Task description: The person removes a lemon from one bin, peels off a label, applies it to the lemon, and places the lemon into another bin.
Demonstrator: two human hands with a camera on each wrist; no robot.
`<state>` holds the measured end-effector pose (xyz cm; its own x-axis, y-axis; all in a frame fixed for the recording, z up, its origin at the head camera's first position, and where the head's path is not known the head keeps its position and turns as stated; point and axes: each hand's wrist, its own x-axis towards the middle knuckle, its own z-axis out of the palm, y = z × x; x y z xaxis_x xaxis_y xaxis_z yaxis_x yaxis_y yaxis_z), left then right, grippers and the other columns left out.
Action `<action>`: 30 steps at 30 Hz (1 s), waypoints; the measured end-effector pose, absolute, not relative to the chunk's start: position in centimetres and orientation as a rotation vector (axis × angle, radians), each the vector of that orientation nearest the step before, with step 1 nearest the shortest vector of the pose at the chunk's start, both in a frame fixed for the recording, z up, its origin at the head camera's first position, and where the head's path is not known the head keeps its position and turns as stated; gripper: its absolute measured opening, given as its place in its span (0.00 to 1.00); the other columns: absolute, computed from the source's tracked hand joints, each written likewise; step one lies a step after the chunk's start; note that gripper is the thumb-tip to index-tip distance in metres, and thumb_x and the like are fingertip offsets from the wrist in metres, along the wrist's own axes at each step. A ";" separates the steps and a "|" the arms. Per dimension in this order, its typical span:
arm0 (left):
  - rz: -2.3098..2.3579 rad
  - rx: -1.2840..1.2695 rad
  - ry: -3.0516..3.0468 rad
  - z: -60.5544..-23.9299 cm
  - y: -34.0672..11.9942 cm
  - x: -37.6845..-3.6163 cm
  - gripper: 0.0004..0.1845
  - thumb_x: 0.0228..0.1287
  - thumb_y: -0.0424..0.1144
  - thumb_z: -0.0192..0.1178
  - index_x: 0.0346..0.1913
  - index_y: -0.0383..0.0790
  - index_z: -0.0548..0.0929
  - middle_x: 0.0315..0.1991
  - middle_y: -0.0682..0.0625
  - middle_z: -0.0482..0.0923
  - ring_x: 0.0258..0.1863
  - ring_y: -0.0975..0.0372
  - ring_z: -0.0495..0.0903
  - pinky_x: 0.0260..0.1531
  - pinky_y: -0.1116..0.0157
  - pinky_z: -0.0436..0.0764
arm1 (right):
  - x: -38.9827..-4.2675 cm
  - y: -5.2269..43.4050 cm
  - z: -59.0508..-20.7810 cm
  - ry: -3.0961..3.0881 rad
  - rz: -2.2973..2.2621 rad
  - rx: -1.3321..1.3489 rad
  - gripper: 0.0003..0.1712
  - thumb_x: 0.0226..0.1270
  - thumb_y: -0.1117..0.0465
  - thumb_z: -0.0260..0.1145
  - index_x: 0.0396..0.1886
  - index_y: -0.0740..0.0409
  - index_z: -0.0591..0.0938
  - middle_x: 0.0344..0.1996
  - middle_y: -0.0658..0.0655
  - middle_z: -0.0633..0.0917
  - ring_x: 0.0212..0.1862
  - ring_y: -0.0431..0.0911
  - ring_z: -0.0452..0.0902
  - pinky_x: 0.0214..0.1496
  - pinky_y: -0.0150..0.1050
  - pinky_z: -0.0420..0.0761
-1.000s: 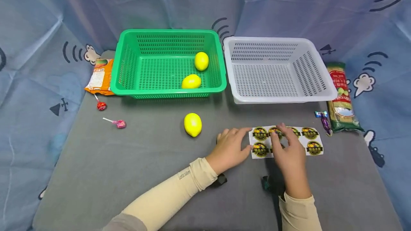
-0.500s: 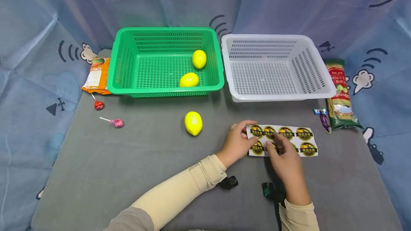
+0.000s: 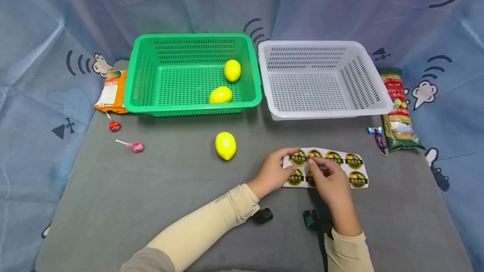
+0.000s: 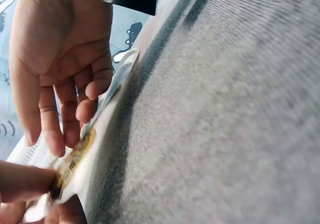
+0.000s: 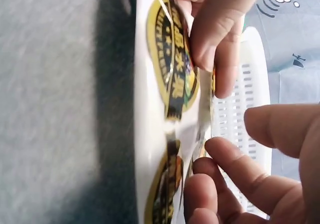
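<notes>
A white sheet of round black-and-yellow stickers point(image 3: 354, 161) is raised off the grey table. My left hand point(image 3: 274, 170) pinches its left end between thumb and fingers; the left wrist view shows that thumb point(image 4: 27, 181) over one sticker. My right hand point(image 3: 334, 186) is over the middle of the sheet, hiding some stickers. In the right wrist view its thumb point(image 5: 280, 129) and forefinger point(image 5: 240, 161) are bent but apart, the fingertips close to or touching the sheet's edge. A lemon point(image 3: 225, 146) lies on the table, left of my left hand.
Behind are a green basket point(image 3: 193, 108) with two lemons point(image 3: 227, 83) and a white basket point(image 3: 332, 114). An orange snack bag point(image 3: 111, 91) and lollipops point(image 3: 137, 147) lie left. At right are a green-and-red packet point(image 3: 401, 114) and wrapped candies point(image 3: 379, 139).
My left hand has taken hold of the sticker sheet's left end, and the sheet has shifted left and lifted. My right thumb and forefinger have come closer together over the sheet.
</notes>
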<state>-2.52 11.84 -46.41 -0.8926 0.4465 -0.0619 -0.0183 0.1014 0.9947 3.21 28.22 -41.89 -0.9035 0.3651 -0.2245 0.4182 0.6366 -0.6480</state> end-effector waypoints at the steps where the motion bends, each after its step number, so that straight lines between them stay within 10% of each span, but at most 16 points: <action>1: 1.864 0.419 2.014 -46.4 11.8 -2.5 0.26 0.68 0.22 0.67 0.68 0.36 0.83 0.68 0.46 0.80 0.56 0.68 0.81 0.46 0.74 0.82 | 3.1 28.2 -41.8 2.772 -1.129 0.675 0.30 0.80 0.43 0.64 0.64 0.62 0.85 0.56 0.66 0.85 0.52 0.58 0.83 0.42 0.42 0.80; 11: 1.883 0.554 1.990 -46.4 11.1 -2.2 0.26 0.69 0.23 0.66 0.68 0.39 0.83 0.65 0.48 0.82 0.33 0.74 0.77 0.33 0.76 0.79 | 2.7 28.3 -41.7 2.662 -1.246 0.808 0.28 0.74 0.43 0.71 0.56 0.64 0.87 0.35 0.51 0.87 0.35 0.40 0.77 0.33 0.35 0.76; 18: 1.942 0.588 1.910 -46.5 10.7 -1.9 0.25 0.70 0.20 0.64 0.68 0.35 0.82 0.65 0.42 0.81 0.49 0.70 0.83 0.45 0.74 0.83 | 2.8 28.1 -41.8 2.661 -1.219 0.799 0.29 0.75 0.41 0.70 0.57 0.62 0.89 0.39 0.54 0.88 0.39 0.42 0.78 0.37 0.35 0.77; 23: 1.716 0.781 2.170 -45.6 9.5 -1.9 0.29 0.72 0.27 0.67 0.73 0.42 0.79 0.62 0.46 0.81 0.43 0.68 0.80 0.44 0.76 0.79 | 2.8 28.1 -41.8 2.656 -1.273 0.838 0.26 0.75 0.43 0.71 0.52 0.64 0.89 0.32 0.48 0.85 0.37 0.42 0.76 0.35 0.36 0.75; 30: 1.330 0.832 2.913 -42.6 4.2 -2.1 0.32 0.66 0.36 0.73 0.73 0.46 0.78 0.67 0.44 0.76 0.64 0.48 0.76 0.60 0.49 0.75 | 3.1 28.6 -41.4 2.642 -1.393 0.951 0.23 0.72 0.45 0.74 0.49 0.61 0.90 0.29 0.37 0.84 0.36 0.36 0.77 0.37 0.32 0.74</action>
